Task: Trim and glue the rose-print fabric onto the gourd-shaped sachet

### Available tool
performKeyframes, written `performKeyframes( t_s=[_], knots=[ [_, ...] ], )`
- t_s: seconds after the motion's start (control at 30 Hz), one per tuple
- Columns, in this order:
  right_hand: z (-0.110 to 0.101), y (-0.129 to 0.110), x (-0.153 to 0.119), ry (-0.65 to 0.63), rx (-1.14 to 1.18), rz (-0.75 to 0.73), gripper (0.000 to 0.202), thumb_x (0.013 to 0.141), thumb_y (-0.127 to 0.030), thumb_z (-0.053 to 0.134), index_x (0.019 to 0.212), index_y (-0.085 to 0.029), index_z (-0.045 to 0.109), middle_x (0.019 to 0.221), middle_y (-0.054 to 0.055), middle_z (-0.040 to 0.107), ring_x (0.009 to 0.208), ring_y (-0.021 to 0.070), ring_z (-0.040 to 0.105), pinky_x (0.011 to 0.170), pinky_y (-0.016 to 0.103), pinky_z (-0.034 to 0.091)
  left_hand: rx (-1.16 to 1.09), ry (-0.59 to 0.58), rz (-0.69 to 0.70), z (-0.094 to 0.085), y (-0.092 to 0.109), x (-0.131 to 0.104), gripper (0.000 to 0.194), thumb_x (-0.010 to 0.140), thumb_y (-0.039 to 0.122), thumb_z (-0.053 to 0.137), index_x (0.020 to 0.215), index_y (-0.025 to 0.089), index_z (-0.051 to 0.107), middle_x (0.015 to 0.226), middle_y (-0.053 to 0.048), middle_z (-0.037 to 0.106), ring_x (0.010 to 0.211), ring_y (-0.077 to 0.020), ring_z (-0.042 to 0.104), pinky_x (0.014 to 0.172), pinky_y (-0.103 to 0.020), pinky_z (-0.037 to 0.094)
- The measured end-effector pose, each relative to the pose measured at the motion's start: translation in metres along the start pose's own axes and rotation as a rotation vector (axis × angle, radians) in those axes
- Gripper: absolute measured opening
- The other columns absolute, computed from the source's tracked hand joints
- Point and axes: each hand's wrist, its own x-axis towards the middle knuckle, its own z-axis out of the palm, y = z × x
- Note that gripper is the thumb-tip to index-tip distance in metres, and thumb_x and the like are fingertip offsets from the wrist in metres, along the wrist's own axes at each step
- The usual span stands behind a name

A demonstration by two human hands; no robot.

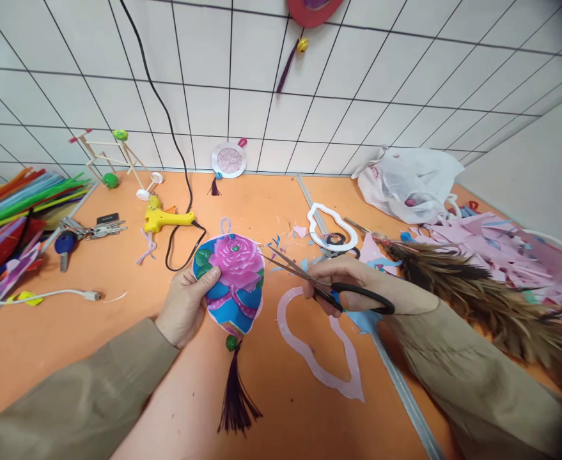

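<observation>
My left hand (192, 297) is closed on the left edge of a pendant (236, 275) with a pink peony on blue, its thumb lying on the front. A loop sticks up from its top; a green bead (232, 343) and a dark purple tassel (239, 396) hang below. In my right hand (343, 281) is a pair of black-handled scissors (304, 271), blades parted, their tips close to the pendant's upper right edge. Beneath that hand lies a pale pink curved frame cutout (302, 342). Small scraps are scattered past the scissor tips.
A yellow glue gun (168, 220) with a black cord lies left, near keys (93, 233). Behind are a white frame cutout (331, 227), a plastic bag (408, 182) and a round ornament (229, 160). Pink scraps (491, 255) and a feather duster (482, 306) crowd the right.
</observation>
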Motion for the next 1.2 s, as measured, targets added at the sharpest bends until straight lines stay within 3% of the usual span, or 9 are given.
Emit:
performKeyframes(
  t_s=[0.3,0.63,0.87,1.2],
  knots=[
    [-0.006,-0.006,-0.004,-0.066,-0.052,-0.03,0.055,0.081,-0.068,0.061,0.096,-0.015,0.063,0.065,0.001,0.058,0.056,0.0124,0.056,0.055,0.025,0.045,-0.008,0.036,0.005,0.002,0.0,-0.001,0.034,0.052,0.035,0.093,0.071,0.014,0.075,0.067,-0.006,0.076,0.059,-0.0197,0.07,0.063,-0.032,0.061],
    [0.003,-0.014,-0.007,0.002,0.002,0.058,0.057,0.074,-0.071,0.066,0.091,-0.016,0.065,0.061,0.0,0.058,0.054,0.0123,0.055,0.054,0.025,0.043,0.009,0.038,0.025,0.0,-0.002,0.0,0.033,0.055,0.036,0.092,0.074,0.014,0.075,0.069,-0.005,0.075,0.067,-0.0226,0.072,0.072,-0.037,0.061],
    [-0.003,-0.006,-0.002,-0.123,0.0,-0.003,0.054,0.079,-0.067,0.063,0.094,-0.015,0.063,0.062,0.0,0.058,0.055,0.0126,0.057,0.054,0.025,0.044,0.002,0.033,0.014,0.0,-0.001,0.0,0.034,0.054,0.036,0.092,0.074,0.014,0.076,0.069,-0.005,0.076,0.064,-0.0209,0.071,0.07,-0.035,0.061],
    [0.008,0.014,0.016,-0.006,-0.033,-0.099,0.048,0.082,-0.059,0.065,0.098,-0.014,0.061,0.069,0.001,0.057,0.06,0.0118,0.053,0.054,0.024,0.04,0.017,-0.013,-0.018,-0.001,-0.001,0.0,0.034,0.053,0.037,0.093,0.072,0.015,0.076,0.063,-0.003,0.073,0.056,-0.0172,0.068,0.06,-0.03,0.06]
  ],
)
